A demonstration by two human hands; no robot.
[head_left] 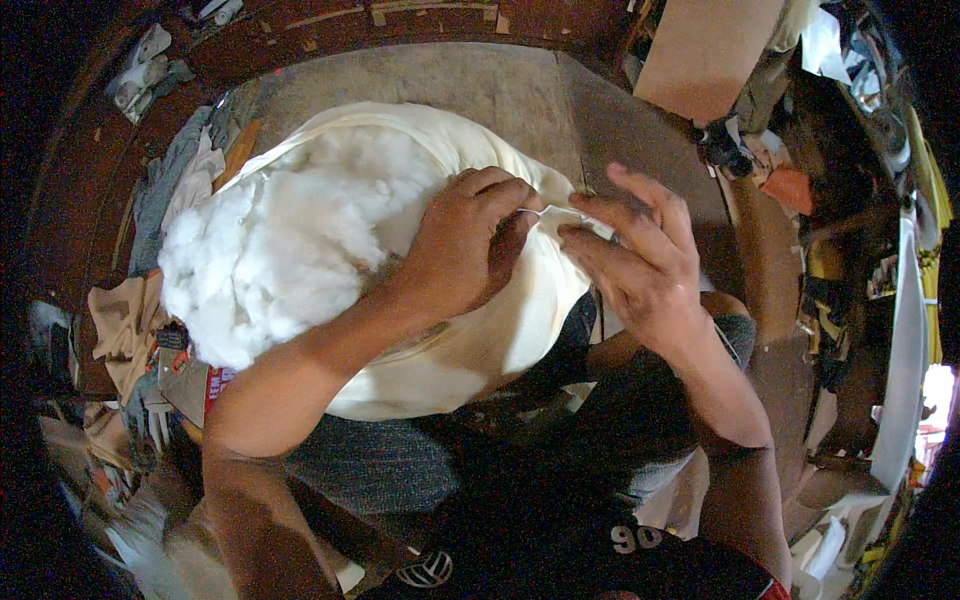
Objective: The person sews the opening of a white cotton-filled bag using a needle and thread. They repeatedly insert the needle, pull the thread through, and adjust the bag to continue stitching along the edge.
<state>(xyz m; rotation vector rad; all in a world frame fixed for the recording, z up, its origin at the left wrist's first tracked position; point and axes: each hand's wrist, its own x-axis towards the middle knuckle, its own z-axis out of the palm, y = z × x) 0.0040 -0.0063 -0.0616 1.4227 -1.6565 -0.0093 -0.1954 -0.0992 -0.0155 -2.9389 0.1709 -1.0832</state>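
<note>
A round cream fabric cover lies over my lap, its wide opening filled with fluffy white stuffing. My left hand reaches across the stuffing, fingers closed in a pinch at the cover's right side. From that pinch a thin white thread runs to my right hand. The thumb and forefinger of the right hand close on the thread, while its other fingers stay raised. Whether a needle sits in either pinch, I cannot tell. The fabric under the left palm is hidden.
Beneath and beyond the cover is a worn brown board. Grey and white cloths are heaped at the left, with a tan cloth nearer. A cardboard sheet stands at the far right. Assorted clutter lines the right edge.
</note>
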